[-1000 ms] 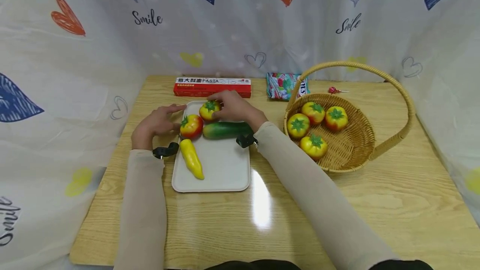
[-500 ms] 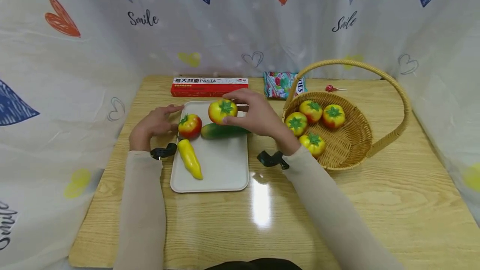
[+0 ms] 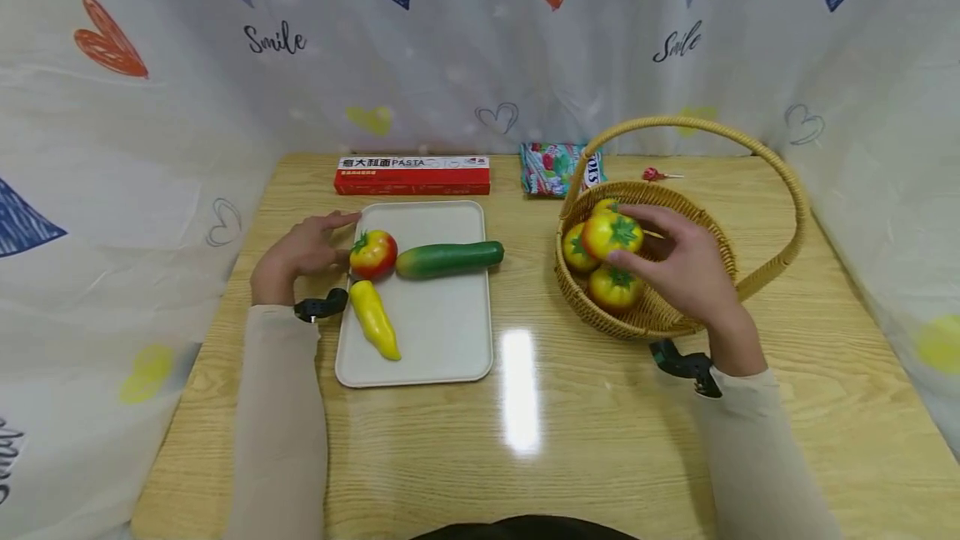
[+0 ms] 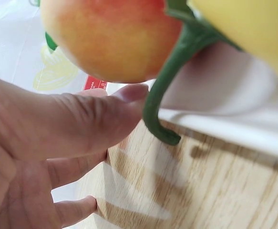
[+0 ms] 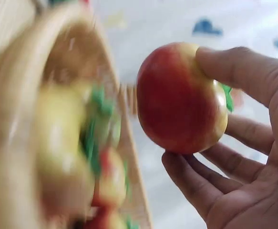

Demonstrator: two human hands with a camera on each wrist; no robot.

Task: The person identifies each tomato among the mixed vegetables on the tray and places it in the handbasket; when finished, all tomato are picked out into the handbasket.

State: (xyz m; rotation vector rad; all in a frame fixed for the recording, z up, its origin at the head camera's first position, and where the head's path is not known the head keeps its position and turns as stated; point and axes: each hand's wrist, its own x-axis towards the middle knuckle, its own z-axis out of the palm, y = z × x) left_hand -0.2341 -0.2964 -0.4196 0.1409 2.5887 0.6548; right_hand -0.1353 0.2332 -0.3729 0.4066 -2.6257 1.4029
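Observation:
In the head view my right hand (image 3: 690,269) holds a yellow-and-red tomato (image 3: 609,235) between thumb and fingertips, over the wicker basket (image 3: 607,322). The right wrist view shows the red underside of this tomato (image 5: 174,102). Other tomatoes (image 3: 615,292) lie in the basket, partly hidden by the held one. At the left, my left hand (image 3: 300,252) stays by the edge of the white tray (image 3: 442,336), fingers extended, thumb close beside a red-and-yellow tomato (image 3: 375,255). A green cucumber (image 3: 450,259) and a yellow pepper (image 3: 377,322) also lie on the tray.
Behind the tray lies a red pasta box (image 3: 412,177). A colourful candy bag (image 3: 547,169) and a red lollipop (image 3: 654,174) are at the back of the wooden table (image 3: 585,432). The basket's tall handle (image 3: 780,169) arches up behind my right hand.
My right hand has picked up the tomato from the tray's back and carried it right, over the basket. My left hand has stayed at the tray's edge.

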